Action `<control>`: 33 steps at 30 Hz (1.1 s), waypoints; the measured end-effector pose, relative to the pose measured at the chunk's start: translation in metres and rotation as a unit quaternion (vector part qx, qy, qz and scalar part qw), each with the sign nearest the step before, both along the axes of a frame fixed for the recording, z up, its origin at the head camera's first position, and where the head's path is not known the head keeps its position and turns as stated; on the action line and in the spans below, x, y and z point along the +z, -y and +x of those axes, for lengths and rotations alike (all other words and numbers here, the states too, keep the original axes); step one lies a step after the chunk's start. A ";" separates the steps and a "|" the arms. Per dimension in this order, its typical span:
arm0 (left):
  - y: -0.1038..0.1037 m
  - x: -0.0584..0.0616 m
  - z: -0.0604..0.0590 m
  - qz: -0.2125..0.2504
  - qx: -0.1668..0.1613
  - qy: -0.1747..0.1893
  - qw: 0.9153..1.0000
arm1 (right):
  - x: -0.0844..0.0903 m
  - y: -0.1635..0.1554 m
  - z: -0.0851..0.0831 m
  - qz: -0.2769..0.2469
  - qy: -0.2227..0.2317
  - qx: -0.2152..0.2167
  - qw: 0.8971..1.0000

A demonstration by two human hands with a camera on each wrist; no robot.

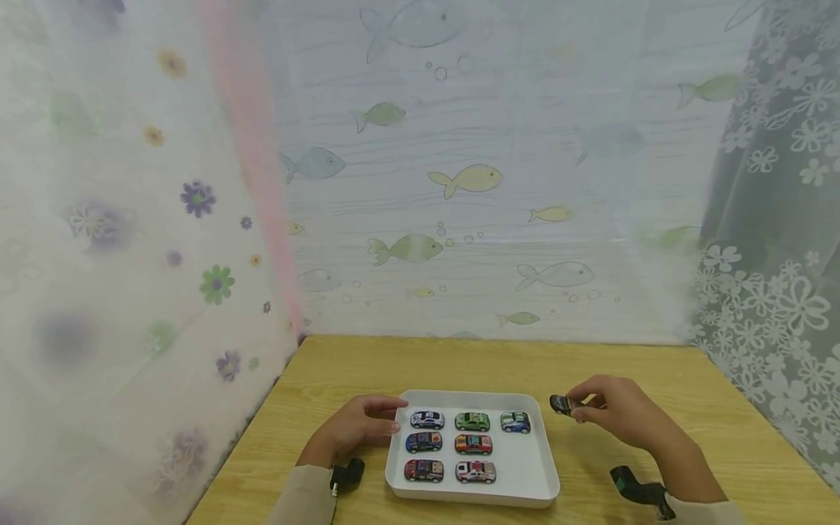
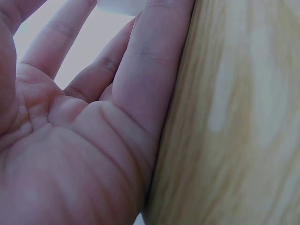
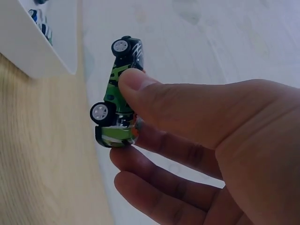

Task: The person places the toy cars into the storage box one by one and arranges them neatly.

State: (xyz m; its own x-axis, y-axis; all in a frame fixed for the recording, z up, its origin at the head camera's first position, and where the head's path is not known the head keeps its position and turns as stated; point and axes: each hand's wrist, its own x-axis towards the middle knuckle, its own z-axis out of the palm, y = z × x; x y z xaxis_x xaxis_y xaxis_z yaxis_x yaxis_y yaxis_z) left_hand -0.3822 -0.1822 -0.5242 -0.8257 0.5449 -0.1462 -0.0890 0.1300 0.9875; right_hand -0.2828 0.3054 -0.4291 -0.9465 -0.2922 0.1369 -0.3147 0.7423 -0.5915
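Note:
In the head view my right hand (image 1: 623,408) pinches a toy car (image 1: 561,405) in the air off the tray's right side. Up close, this toy car (image 3: 123,89) is black and green with white-hubbed wheels, held between thumb and fingers. My left hand (image 1: 361,426) touches the left rim of a white tray (image 1: 551,485) with nearly straight fingers, its edge resting on the table in the left wrist view. Several toy cars stand in rows inside, among them a green car (image 1: 472,421), a blue-green car (image 1: 515,422) and a white-red car (image 1: 475,472).
The tray stands on a wooden table (image 1: 354,361). Behind it hangs a curtain (image 1: 485,233) printed with fish. A flowered curtain (image 1: 216,350) borders the left side, and a lace-patterned one (image 1: 774,321) the right. Each wrist carries a small black camera (image 1: 636,487).

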 end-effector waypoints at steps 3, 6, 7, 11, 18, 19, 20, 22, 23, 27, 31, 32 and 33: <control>0.000 0.001 0.000 0.002 -0.002 0.002 1.000 | 0.001 0.001 0.000 -0.004 -0.009 0.000 1.000; 0.000 0.001 0.000 -0.001 -0.001 0.003 1.000 | 0.000 0.004 -0.001 -0.003 -0.021 0.007 1.000; 0.000 0.002 0.000 -0.003 0.001 0.002 1.000 | 0.001 0.005 -0.002 -0.002 -0.023 0.007 1.000; 0.000 0.002 -0.001 -0.007 0.004 -0.001 1.000 | -0.002 0.011 -0.004 -0.007 -0.035 0.022 0.999; 0.000 0.002 0.000 -0.004 0.000 -0.003 1.000 | -0.008 0.024 -0.007 -0.011 -0.042 0.026 0.999; 0.000 0.002 0.000 -0.005 -0.001 -0.004 1.000 | -0.009 0.026 -0.007 -0.009 -0.046 0.026 0.999; 0.000 0.002 0.000 -0.005 -0.002 -0.004 1.000 | -0.010 0.028 -0.007 -0.008 -0.051 0.027 0.998; 0.000 0.002 0.000 -0.005 -0.002 -0.005 1.000 | -0.011 0.032 -0.008 -0.008 -0.060 0.030 0.998; 0.000 0.002 0.001 -0.005 -0.002 -0.005 1.000 | -0.012 0.035 -0.008 -0.009 -0.065 0.032 0.997; 0.000 0.002 0.000 -0.005 -0.001 -0.006 1.000 | -0.013 0.044 -0.008 -0.017 -0.074 0.036 0.996; 0.000 0.002 -0.001 -0.006 0.000 -0.005 1.000 | -0.016 0.052 -0.008 -0.017 -0.077 0.032 0.996; 0.000 0.002 -0.001 -0.006 0.000 -0.005 1.000 | -0.017 0.054 -0.008 -0.017 -0.076 0.031 0.996; 0.000 0.002 -0.001 -0.007 0.001 -0.004 1.000 | -0.017 0.055 -0.008 -0.017 -0.075 0.031 0.997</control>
State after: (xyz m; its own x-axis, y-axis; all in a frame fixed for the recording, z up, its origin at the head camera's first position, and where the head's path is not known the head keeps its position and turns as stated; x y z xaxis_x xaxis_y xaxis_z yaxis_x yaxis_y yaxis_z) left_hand -0.3829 -0.1827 -0.5225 -0.8276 0.5416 -0.1473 -0.0812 0.1441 0.9862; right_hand -0.2907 0.2500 -0.4465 -0.8948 -0.3432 0.2854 -0.4463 0.6992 -0.5585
